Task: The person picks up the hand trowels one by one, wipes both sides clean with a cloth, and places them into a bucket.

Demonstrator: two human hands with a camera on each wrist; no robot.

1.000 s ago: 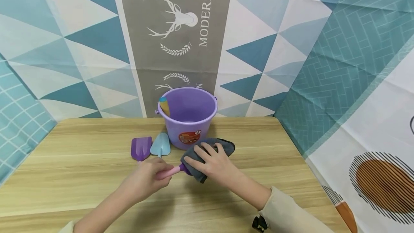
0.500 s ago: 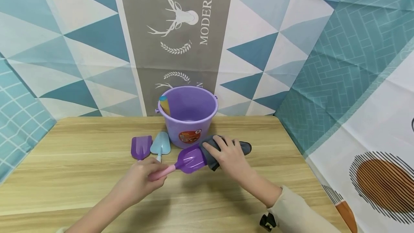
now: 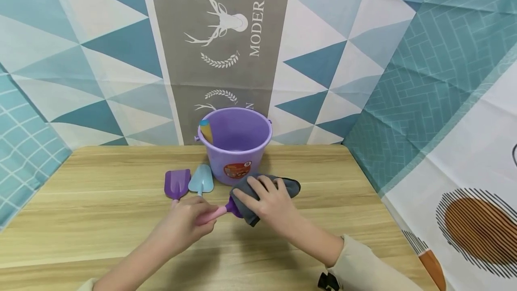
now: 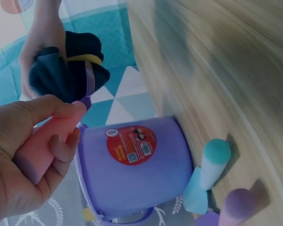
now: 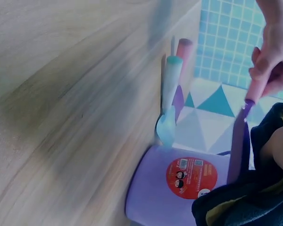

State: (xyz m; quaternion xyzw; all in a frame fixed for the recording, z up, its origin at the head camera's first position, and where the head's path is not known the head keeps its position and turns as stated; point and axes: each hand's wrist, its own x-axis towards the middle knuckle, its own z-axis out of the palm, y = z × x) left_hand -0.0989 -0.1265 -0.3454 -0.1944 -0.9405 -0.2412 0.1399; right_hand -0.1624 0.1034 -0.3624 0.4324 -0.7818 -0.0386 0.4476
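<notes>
**Left hand [image 3: 186,221] on a purple plastic toy shovel with a pink handle [image 3: 212,215], right hand [image 3: 269,202] with a dark gray cloth [image 3: 243,187] over its blade**

Left hand: fingers and thumb clamped round the pink handle. Shovel is off the tabletop [image 3: 121,237], in front of the bucket, tilted, blade end toward the right edge.

Right hand: fingers apart in head view, bent over the cloth and clamping it on the blade. Cloth has black edging and a yellowish strip, visible in both wrist views. It's folded about the blade on both sides; most of the blade is covered in head view, a purple bit shows next to the handle. Right wrist view shows more of the blade, standing out of the cloth.

Lilac plastic bucket with a red oval label [image 3: 238,158]: upright near the middle of the far edge, label facing the near edge. Inside, a yellow rod-like piece with a blue end [image 3: 205,132] leans at the left rim.

Left of bucket, toward the far left corner: light blue plastic shovel with a white handle [image 3: 201,178] just beside the bucket, then a second purple plastic shovel with a pink handle [image 3: 177,183]. Blades toward the far edge; handles partly hidden behind the left hand in head view.

Beige sleeve [image 3: 369,264] on right arm, over the near edge, small black object [image 3: 329,281] at its cuff, details unclear.
</notes>
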